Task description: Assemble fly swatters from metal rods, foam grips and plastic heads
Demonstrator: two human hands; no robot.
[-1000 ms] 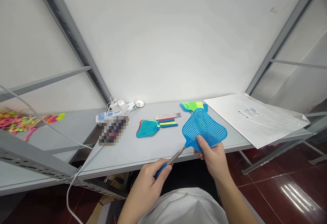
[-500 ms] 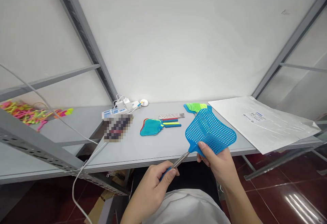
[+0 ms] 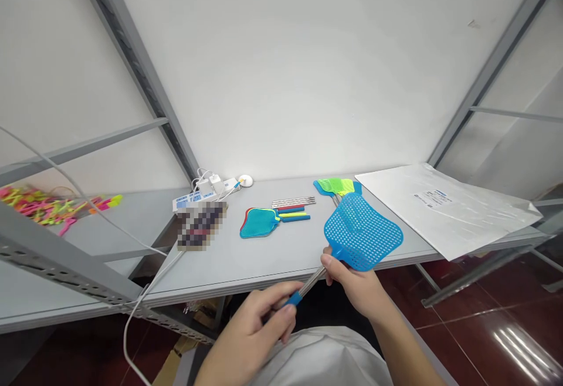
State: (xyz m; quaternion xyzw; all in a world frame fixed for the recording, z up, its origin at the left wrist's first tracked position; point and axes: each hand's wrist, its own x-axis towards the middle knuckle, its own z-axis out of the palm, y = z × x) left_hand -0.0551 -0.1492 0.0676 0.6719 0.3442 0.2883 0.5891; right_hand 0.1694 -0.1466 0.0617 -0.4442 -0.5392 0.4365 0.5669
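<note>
A blue fly swatter (image 3: pixel 363 232) with a perforated head and a metal rod is held at a slant over the table's front edge. My left hand (image 3: pixel 268 315) is closed round its blue handle. My right hand (image 3: pixel 347 277) pinches the rod just below the head. On the table behind lie loose swatter heads (image 3: pixel 259 223), blue on top with yellow and red edges beneath. Beside them are coloured handle tubes (image 3: pixel 294 214) and several thin metal rods (image 3: pixel 294 202). Farther right, more swatters (image 3: pixel 336 186) with green, yellow and blue heads are stacked, partly hidden by the held one.
A large white plastic package (image 3: pixel 444 204) lies on the right of the grey table (image 3: pixel 220 263). At the back left stand a power strip (image 3: pixel 193 200) with chargers and a pixelated object (image 3: pixel 202 226). A white cable (image 3: pixel 132 315) hangs by the left shelf post. Colourful plastic pieces (image 3: pixel 48 207) lie far left.
My right hand has shifted from the swatter's head down to the rod at its neck. My left hand has moved slightly down and left with the handle, showing more rod.
</note>
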